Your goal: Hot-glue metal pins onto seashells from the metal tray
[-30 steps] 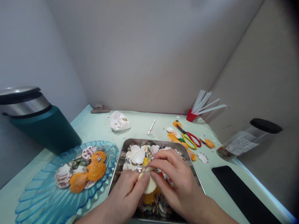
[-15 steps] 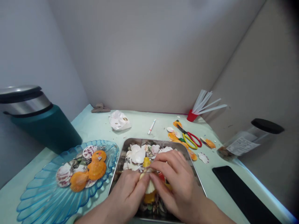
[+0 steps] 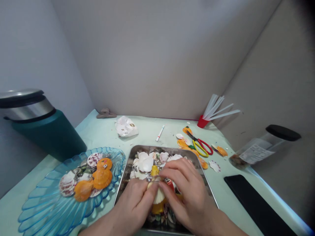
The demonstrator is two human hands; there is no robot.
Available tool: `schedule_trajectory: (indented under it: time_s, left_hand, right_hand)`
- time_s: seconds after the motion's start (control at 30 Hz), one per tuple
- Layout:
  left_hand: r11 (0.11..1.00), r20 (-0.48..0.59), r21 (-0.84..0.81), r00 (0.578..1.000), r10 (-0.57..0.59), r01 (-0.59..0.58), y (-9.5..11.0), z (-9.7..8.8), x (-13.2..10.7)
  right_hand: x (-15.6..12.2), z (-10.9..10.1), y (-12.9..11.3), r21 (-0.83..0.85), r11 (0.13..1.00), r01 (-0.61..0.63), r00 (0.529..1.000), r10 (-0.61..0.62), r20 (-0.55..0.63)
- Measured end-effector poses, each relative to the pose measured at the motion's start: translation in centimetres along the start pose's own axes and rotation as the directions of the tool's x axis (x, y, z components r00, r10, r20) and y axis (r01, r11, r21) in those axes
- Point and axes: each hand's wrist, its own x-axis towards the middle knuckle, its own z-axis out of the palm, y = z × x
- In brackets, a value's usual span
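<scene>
Both of my hands meet over a metal tray heaped with seashells. My left hand pinches the left edge of a cream scallop shell, fingers closed on it. My right hand is curled round the same shell's top, where a small metal piece shows between the fingertips. White shells fill the tray's far end. Left of the tray lies a blue scalloped plate carrying orange shells and patterned ones.
A teal bin with a steel lid stands at the left. Behind the tray lie crumpled paper, a white marker, scissors, loose shells and a red cup of white sticks. A tipped jar and a black slab are on the right.
Both hands stay pinched on the cream shell and have shifted only slightly nearer to me over the tray. Everything else rests as before.
</scene>
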Motion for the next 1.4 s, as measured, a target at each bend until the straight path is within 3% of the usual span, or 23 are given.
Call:
schedule_trajectory:
  time_s: [0.3,0.6,0.97,1.4]
  left_hand:
    - [0.992,-0.014,0.115,0.998,0.057,-0.055,-1.2,0.7,-0.9]
    - [0.993,0.025,0.116,1.0,-0.006,0.003,-1.5,0.9,-0.8]
    - [1.0,0.089,0.023,0.996,-0.007,0.005,0.2,0.1,-0.1]
    - [0.998,0.109,0.066,0.994,-0.024,0.017,0.4,-0.1,0.1]
  right_hand:
    - [0.0,0.2,0.1,-0.029,0.999,0.03,0.999,-0.031,-0.02]
    - [0.0,0.3,-0.3,-0.055,0.997,0.048,0.997,-0.052,-0.065]
    - [-0.2,0.5,-0.4,-0.123,0.989,0.078,0.99,-0.091,-0.106]
    - [-0.3,0.7,-0.4,-0.165,0.981,0.097,0.987,-0.116,-0.108]
